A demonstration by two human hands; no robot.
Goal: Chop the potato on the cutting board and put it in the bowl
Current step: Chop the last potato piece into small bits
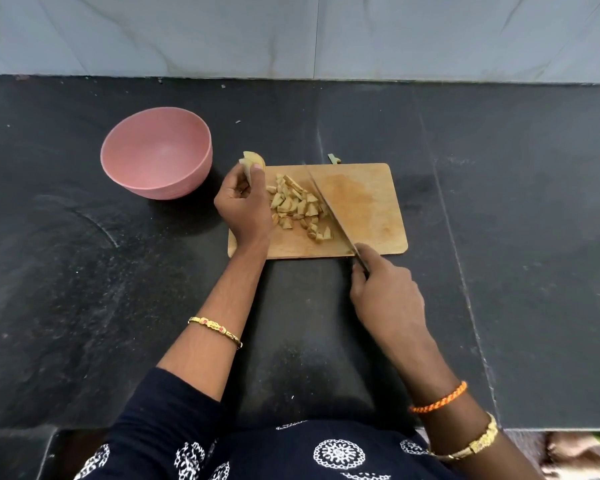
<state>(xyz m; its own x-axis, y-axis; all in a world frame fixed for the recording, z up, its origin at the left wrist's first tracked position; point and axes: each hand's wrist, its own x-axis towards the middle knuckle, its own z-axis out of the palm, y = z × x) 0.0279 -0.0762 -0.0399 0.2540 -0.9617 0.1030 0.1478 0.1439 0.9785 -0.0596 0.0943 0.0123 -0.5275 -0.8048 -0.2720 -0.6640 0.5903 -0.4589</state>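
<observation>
Left hand (pixel 245 202) pinches an uncut pale potato piece (pixel 253 160) above the wooden cutting board's (pixel 371 202) left edge. Right hand (pixel 385 292) grips the steel knife (pixel 329 206) beside the chopped potato pile (pixel 300 206). Pink bowl (pixel 156 152) empty. Pieces judged light, firm, wet-slippery; scoop them together.

The bowl (pixel 156 152) on the left is a dusty pink, plain all over. The cutting board (pixel 371 206) is pale honey-brown wood with a darker, orange-tinged patch in the middle. The potato pieces (pixel 300 206) are creamy yellow with tan-brown skin edges. The counter (pixel 84 271) is black, speckled with fine grey flecks (almost like dust), and the far wall (pixel 291 32) is pale grey-white with faint veining. Her sleeve (pixel 160 420) is navy, printed with white round floral motifs. One bangle (pixel 215 331) is gold with red dots; a thread band (pixel 439 399) is orange.
</observation>
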